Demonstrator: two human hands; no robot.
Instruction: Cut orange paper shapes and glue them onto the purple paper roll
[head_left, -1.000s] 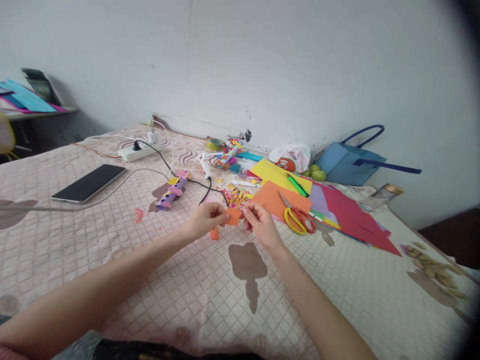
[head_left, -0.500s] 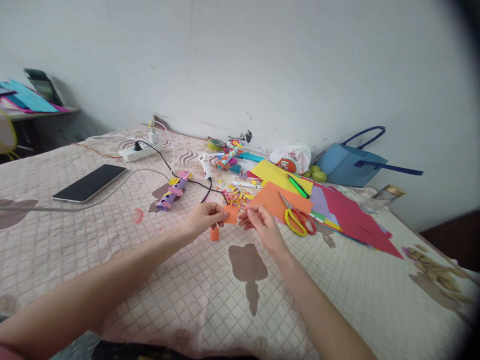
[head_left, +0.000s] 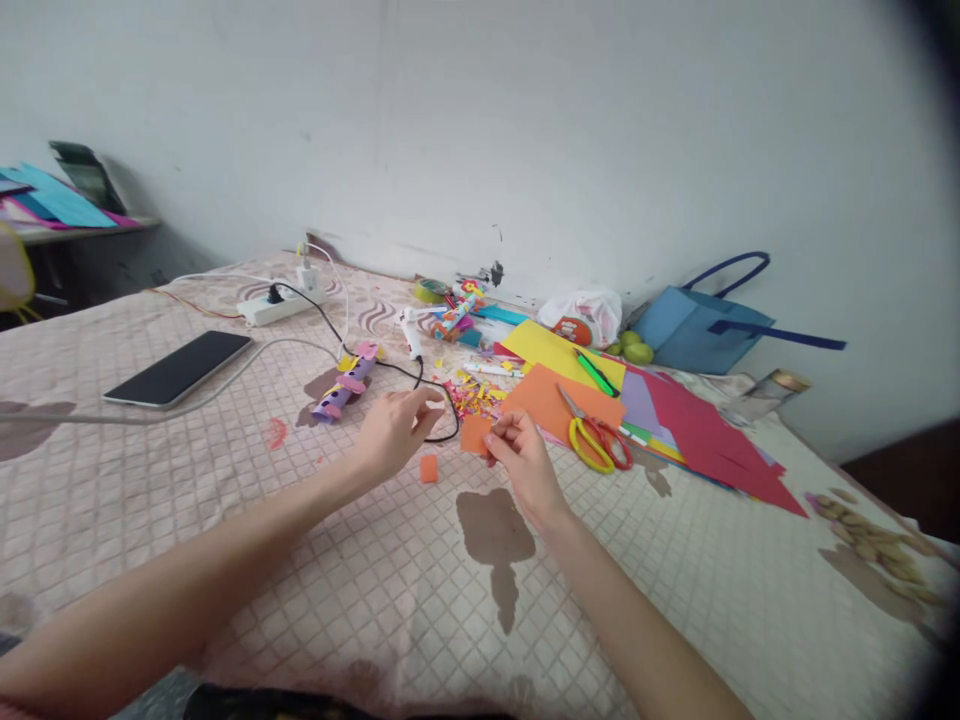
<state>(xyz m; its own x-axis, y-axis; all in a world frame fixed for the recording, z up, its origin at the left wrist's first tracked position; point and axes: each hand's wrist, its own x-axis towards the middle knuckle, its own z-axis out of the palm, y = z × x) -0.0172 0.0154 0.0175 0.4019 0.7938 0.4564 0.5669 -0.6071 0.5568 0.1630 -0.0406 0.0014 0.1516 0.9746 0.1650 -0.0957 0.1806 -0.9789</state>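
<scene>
My right hand [head_left: 523,455] pinches a small orange paper piece [head_left: 475,435] by its right edge, thumb in front. To its left, my left hand [head_left: 394,430] hovers above the tablecloth, apart from that piece; its thumb and fingertips are slightly parted and I see nothing in them. Below and between the hands lies a smaller orange paper rectangle [head_left: 428,468]. Behind the hands stands a white glue gun [head_left: 410,332] with a black cord. Colourful paper scraps [head_left: 476,392] are heaped beyond the held piece. Yellow-and-red-handled scissors [head_left: 592,440] rest on an orange sheet [head_left: 540,395] to the right.
A decorated purple paper roll [head_left: 346,385] lies at left, with a dark-screened tablet [head_left: 180,368] and a white power strip [head_left: 281,304] farther off. A green cutter [head_left: 596,372] sits on coloured sheets [head_left: 720,435] at right. A blue bag [head_left: 697,325] stands by the wall.
My left hand has let go of the orange paper piece and drawn back slightly left. My right hand now holds the piece alone. The smaller orange rectangle is in full view.
</scene>
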